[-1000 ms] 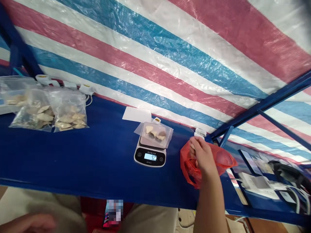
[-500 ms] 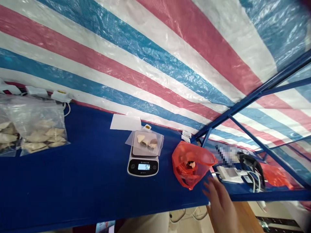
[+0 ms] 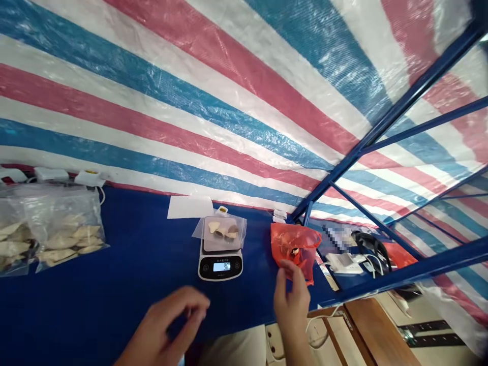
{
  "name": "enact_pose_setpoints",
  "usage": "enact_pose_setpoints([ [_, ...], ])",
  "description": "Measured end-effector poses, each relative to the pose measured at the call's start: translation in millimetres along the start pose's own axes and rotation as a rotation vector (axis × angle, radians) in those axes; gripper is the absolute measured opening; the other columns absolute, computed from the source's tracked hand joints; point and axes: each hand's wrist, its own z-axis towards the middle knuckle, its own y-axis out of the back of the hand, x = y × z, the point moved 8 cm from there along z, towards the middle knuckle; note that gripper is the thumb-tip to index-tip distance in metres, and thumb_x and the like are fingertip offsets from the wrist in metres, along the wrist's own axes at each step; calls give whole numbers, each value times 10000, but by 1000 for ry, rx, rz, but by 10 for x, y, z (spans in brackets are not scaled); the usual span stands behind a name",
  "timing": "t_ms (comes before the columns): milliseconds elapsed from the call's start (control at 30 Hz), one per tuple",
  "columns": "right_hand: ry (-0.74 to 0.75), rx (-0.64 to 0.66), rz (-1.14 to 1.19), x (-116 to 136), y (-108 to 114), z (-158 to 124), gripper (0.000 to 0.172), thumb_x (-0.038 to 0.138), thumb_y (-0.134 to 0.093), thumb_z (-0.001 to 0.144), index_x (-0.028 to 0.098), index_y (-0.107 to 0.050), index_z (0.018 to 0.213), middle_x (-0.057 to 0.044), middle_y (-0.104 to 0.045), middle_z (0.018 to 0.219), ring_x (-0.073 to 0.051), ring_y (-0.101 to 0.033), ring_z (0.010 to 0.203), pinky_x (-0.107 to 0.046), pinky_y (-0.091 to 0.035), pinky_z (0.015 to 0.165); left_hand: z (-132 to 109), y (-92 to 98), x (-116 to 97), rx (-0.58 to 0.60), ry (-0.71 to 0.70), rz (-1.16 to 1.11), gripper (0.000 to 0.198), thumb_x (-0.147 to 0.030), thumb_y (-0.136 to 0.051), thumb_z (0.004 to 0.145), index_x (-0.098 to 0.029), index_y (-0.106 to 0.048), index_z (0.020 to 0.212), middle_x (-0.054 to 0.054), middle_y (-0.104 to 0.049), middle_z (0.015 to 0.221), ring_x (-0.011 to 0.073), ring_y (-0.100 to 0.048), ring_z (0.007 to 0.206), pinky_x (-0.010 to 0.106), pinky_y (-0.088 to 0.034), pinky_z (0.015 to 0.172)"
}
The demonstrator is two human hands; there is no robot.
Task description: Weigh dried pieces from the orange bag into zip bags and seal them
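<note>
From the empty, loosely parted left hand (image 3: 163, 319) and right hand (image 3: 292, 299), the white-and-black rectangular plastic scale (image 3: 220, 259) lies at one and ten o'clock, long axis twelve-to-six, display (image 3: 221, 267) toward six.

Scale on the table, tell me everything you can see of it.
The scale has a white, plastic-looking body and a black front panel, with a lit display between two round button marks; its digits are too small to read surely. It sits flat on the blue table. A clear bag holding pale and brownish pieces covers its top, overhanging the sides. Neither hand touches it.
</note>
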Motion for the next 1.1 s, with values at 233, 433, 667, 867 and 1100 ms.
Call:
enact_pose_setpoints([
  [233,-104,50,-305,-973,175,755,456,437,-411,862,131,-714,1011,-241,-752,1039,-390,-714,1000,-537,-539,886,1632,678,220,-416,-118,91,279,-416,-515,885,-206,-695,915,33,-709,824,163,-603,704,273,-484,676],
  [433,75,142,-292,-749,-236,318,425,467,-471,937,169,-760,1031,-184,-782,1045,-355,-730,970,-525,-546,907,1666,788,1282,-606,141,-13,274,-381,-542,835,-176,-695,931,6,-650,748,142,-557,655,263,-452,667],
  [667,210,290,-167,-103,-654,-255,358,425,-495,1014,212,-783,1034,-140,-792,1011,-306,-751,930,-455,-575,883,1710,759,1367,-568,183,-108,255,-382,-560,803,-182,-705,869,1,-642,711,146,-540,642,267,-444,648],
  [867,63,235,-20,141,-393,-327,370,520,-529,1011,252,-782,977,-107,-797,993,-287,-748,933,-375,-567,852,1729,669,1367,-493,173,-110,252,-397,-569,806,-193,-707,861,12,-670,742,161,-564,664,281,-455,664],
  [1100,-74,314,58,361,-498,242,396,552,-549,984,224,-701,1147,-101,-784,1054,-264,-745,899,-346,-569,782,1727,679,1378,-481,181,-115,235,-388,-571,813,-200,-707,854,13,-668,738,166,-560,659,287,-461,664],
])
